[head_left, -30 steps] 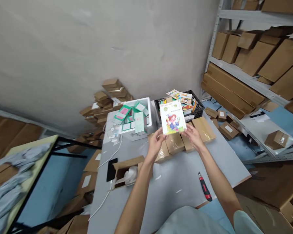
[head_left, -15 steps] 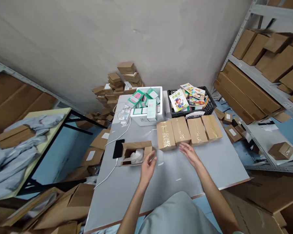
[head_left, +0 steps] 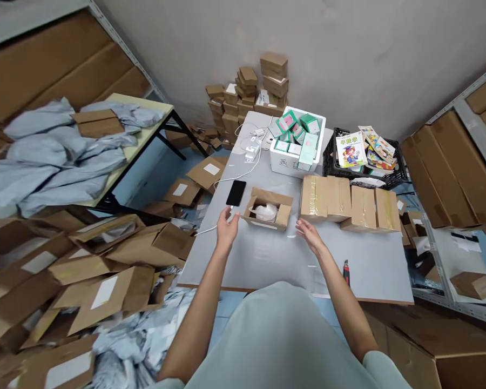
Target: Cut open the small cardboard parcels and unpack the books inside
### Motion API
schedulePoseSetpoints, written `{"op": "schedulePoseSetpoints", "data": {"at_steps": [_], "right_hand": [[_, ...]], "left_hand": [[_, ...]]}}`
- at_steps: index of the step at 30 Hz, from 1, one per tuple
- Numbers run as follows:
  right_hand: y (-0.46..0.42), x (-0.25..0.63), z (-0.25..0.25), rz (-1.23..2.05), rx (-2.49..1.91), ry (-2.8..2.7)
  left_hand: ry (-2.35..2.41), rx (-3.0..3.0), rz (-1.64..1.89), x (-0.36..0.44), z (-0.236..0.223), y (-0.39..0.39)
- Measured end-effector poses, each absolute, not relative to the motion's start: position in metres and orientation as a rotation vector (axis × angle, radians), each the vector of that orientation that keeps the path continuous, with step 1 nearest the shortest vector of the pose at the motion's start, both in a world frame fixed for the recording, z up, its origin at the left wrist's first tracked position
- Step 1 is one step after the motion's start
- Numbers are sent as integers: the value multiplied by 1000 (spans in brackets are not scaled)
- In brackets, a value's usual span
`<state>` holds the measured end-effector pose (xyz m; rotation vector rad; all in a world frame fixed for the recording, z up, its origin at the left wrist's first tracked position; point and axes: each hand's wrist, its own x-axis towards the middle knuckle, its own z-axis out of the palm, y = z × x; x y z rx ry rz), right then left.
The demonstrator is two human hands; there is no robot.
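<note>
An open cardboard box (head_left: 288, 212) stands on the grey table, with crumpled white wrapping (head_left: 266, 212) inside it. Just left of this box is my left hand (head_left: 227, 229), its fingers apart and nothing seen in them; it overlaps the white cable below a black phone (head_left: 236, 193). On the box's other side my right hand (head_left: 311, 236) hovers with spread fingers, holding nothing. Whether either hand touches the box I cannot tell. Several taped cardboard boxes (head_left: 363, 209) sit in a row beyond my right hand.
A white foam bin (head_left: 288, 163) of green-and-white boxes and a black crate (head_left: 329, 156) of booklets stand at the back. A red utility knife (head_left: 346, 273) lies near the front edge. Opened cartons (head_left: 117, 292) crowd the floor at left. Shelving (head_left: 465, 129) rises at right.
The view has swung left. My left hand has gone from the open box's right side to its left; my right hand has come beside its right side. The taped boxes' row is now uneven.
</note>
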<state>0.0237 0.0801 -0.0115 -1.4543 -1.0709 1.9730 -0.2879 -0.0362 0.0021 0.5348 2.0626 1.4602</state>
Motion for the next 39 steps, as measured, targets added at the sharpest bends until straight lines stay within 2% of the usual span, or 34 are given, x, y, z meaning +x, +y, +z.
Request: {"op": "schedulePoseSetpoints", "data": {"at_steps": [4,8,15,23,28,33,39], "right_hand": [[72,-14,-15,1986,-1509,-1103],[50,-30,-10,1913,-1492,-1228],[-26,-18,7,1748,-1526,-1408],[-77,-42,10,1804,-1590,-1541],[-82,-90,18,1756,-1497,-1771],[-90,-165,29,1838,-1256,-1969],[-141,-299,78,2038,-788,-2073]], "left_hand": [[1886,561,1225,-301,-16,-24],[1680,769,1140,-293,-28,-38],[1673,759,1191,-283,-39,-132],[1735,613,1229,-309,-37,-204],[1828,534,1404,-339,-14,-234],[2002,556,1533,-382,32,-287],[2475,445,1611,-441,99,-383]]}}
